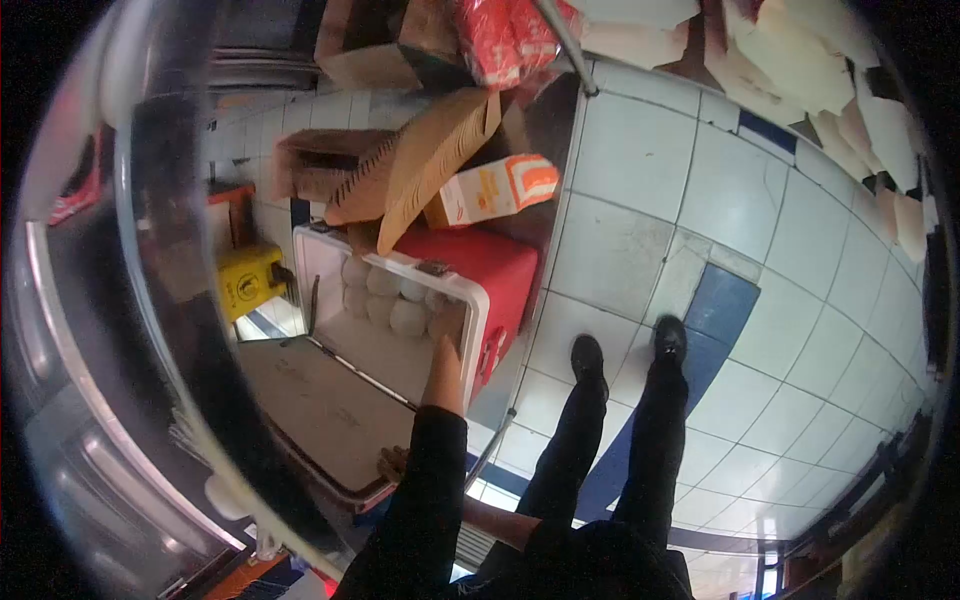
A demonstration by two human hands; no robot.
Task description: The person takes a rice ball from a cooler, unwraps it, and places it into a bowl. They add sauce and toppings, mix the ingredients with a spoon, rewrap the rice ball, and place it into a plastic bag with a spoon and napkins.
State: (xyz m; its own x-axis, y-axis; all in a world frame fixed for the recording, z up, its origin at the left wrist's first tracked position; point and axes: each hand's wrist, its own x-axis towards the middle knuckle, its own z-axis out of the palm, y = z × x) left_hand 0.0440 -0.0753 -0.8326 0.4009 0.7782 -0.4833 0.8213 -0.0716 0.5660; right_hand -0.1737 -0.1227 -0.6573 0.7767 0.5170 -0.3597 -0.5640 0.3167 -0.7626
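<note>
Stretching hand into cooler beside white balls (other hand at lid)

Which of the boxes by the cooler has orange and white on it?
The carton beside the cooler's red side, right next to the raised corrugated cardboard. Its orange-and-white printing sets it apart; the other boxes there look brown.

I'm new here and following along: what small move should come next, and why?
Probably close the left hand on a pale round ball beside it: it reaches into the red-and-white plastic cooler, whose lid is open.
</note>
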